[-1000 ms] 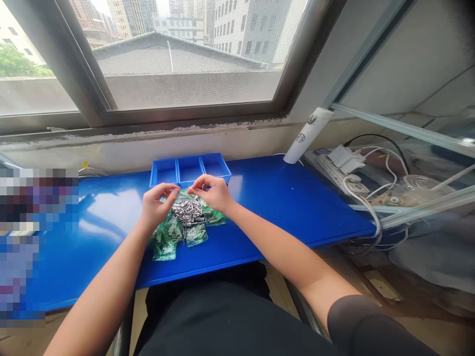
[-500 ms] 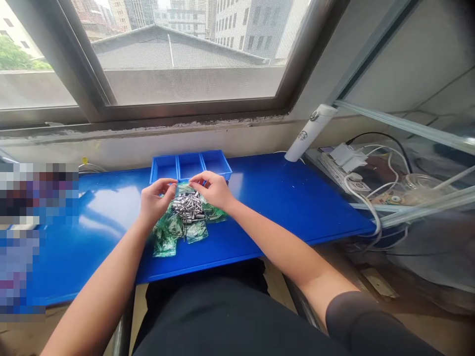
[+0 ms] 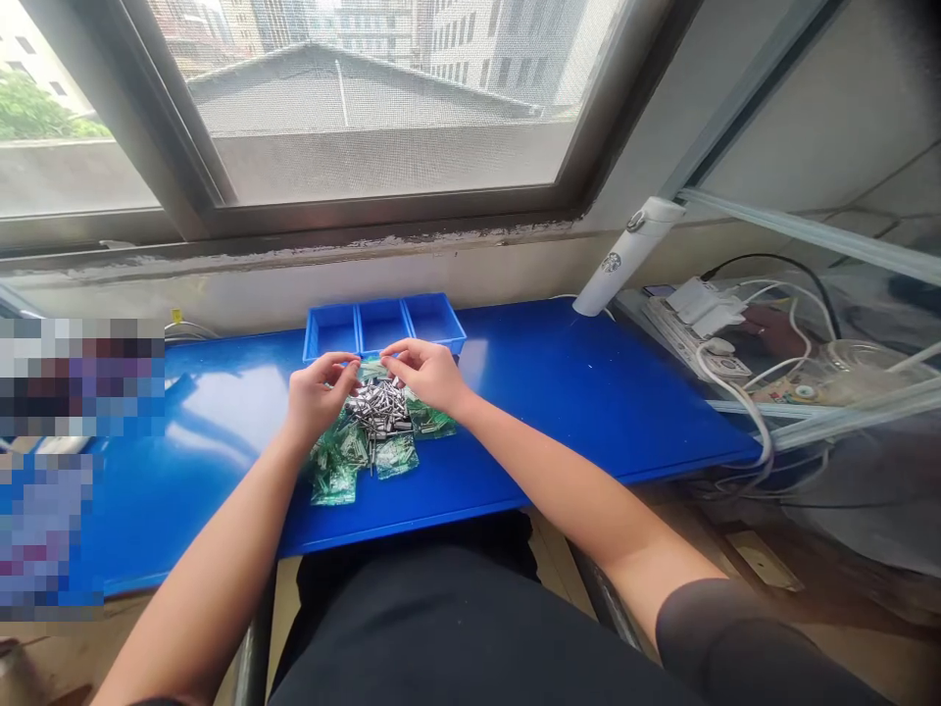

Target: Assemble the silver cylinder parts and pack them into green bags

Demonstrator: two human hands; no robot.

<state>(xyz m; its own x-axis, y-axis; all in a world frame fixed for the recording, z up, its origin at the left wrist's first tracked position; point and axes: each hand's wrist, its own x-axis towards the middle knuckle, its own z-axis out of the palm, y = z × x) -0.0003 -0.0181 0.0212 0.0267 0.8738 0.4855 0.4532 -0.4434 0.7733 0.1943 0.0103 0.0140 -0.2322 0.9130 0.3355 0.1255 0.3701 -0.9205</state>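
In the head view, a pile of small shiny metal pins and cylinders [image 3: 378,408] lies on the blue table among several small clear-green plastic bags [image 3: 334,482] with metal parts inside. At the far side of the pile, my left hand [image 3: 318,394] is closed in a pinch at the left edge of a small green plastic bag [image 3: 373,371]. Facing it, my right hand [image 3: 428,377] pinches the same bag's right edge. Fingers partly cover the bag, and its contents are too small to make out.
A blue three-compartment tray [image 3: 330,333] stands just beyond my hands, by the wall. Farther right, a white bottle [image 3: 624,260] leans at the table's back edge. Chargers and white cables [image 3: 710,309] crowd a metal frame at right. A blurred-out person is at the left.
The view has shifted slightly, so everything sits a little farther right. Both hands stay at the small bag, with only slight finger movement.
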